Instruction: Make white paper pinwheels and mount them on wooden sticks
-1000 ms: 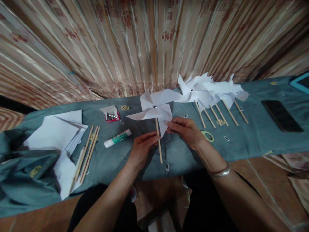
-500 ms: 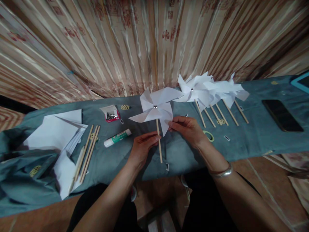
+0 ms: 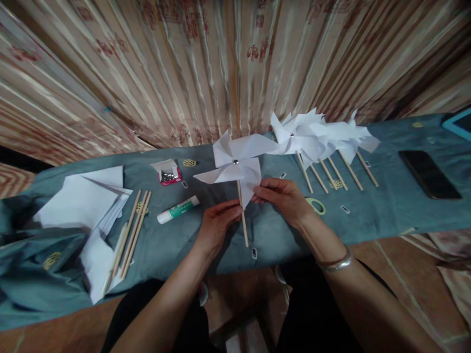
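Observation:
A white paper pinwheel (image 3: 241, 147) with a silver pin at its centre is held over the cloth in front of me. Its wooden stick (image 3: 245, 230) is pinched between the thumb and fingers of my left hand (image 3: 217, 223), below the blades. The lower right blade is gripped at its edge by my right hand (image 3: 281, 196), which wears a silver bangle on its wrist. Further right, several finished-looking pinwheels (image 3: 309, 135) lie overlapping, their sticks (image 3: 346, 171) pointing toward me. One of their blades meets or overlaps the held pinwheel's upper right blade.
Left of my hands lie a glue stick (image 3: 178, 210), an open red box of metal pins (image 3: 169, 175), wooden sticks (image 3: 136, 235) and white paper sheets (image 3: 81, 196). Scissors' green handle or ring (image 3: 317, 206) and a black phone (image 3: 429, 174) are on the right. Curtains (image 3: 221, 68) hang behind.
The pinwheel's lower right blade has shifted slightly left and down with my right hand, its tip now crossing the stick. My left hand keeps its hold on the stick.

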Action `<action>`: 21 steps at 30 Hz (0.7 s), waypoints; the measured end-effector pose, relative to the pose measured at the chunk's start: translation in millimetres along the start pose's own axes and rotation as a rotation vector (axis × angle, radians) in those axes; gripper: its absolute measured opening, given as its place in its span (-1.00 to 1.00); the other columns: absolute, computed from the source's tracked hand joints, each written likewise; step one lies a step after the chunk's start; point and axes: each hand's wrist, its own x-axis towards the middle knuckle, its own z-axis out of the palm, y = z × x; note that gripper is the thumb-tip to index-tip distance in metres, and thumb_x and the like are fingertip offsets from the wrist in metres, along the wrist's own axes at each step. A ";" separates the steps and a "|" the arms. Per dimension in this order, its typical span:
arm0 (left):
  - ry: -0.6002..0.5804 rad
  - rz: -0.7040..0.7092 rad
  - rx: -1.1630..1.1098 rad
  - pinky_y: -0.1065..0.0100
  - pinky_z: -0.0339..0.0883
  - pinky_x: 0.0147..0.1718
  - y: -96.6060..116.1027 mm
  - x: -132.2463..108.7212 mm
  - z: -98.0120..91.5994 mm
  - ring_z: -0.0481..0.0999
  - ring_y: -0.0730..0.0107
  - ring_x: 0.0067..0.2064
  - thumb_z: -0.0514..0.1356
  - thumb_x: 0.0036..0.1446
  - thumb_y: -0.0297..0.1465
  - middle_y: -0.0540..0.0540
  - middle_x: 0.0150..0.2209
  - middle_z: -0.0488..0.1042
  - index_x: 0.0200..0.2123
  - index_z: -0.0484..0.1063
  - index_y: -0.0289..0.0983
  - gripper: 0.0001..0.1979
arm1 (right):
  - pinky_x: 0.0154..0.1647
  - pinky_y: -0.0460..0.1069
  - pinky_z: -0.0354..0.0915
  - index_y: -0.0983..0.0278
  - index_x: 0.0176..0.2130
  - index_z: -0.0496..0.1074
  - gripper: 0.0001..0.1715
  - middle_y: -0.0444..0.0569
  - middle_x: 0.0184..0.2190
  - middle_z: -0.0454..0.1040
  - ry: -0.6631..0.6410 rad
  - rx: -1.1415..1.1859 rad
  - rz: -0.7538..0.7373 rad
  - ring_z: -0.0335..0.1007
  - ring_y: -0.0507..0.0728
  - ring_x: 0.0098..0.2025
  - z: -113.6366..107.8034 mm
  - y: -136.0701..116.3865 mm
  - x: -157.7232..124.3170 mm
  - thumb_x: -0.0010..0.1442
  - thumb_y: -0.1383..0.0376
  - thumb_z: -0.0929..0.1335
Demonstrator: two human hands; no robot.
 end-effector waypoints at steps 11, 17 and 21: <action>-0.043 -0.042 -0.049 0.42 0.41 -0.31 4.0 -4.8 3.6 0.57 0.41 -0.37 0.54 -0.39 -0.36 -0.13 -0.42 0.63 -0.39 0.65 -0.32 -0.63 | -0.40 -0.07 0.29 0.24 -0.50 0.56 -0.58 -0.13 -0.54 0.55 0.019 0.025 0.018 0.40 0.01 -0.48 -1.7 1.9 1.0 -0.20 -0.02 0.58; -0.035 -0.076 -0.074 0.41 0.42 -0.33 3.4 -5.3 4.2 0.55 0.44 -0.40 0.56 -0.42 -0.37 -0.12 -0.41 0.62 -0.39 0.64 -0.34 -0.60 | -0.39 -0.08 0.31 0.24 -0.50 0.56 -0.60 -0.14 -0.54 0.56 0.002 0.012 0.013 0.41 0.00 -0.48 1.2 2.0 0.0 -0.18 -0.01 0.58; -0.047 -0.074 -0.067 0.42 0.41 -0.33 3.1 -5.0 3.9 0.53 0.46 -0.40 0.56 -0.40 -0.36 -0.11 -0.41 0.61 -0.38 0.64 -0.34 -0.60 | -0.34 -0.05 0.36 0.25 -0.49 0.56 -0.59 -0.12 -0.53 0.57 -0.009 -0.015 0.018 0.43 0.01 -0.47 2.7 2.4 -0.5 -0.18 -0.02 0.57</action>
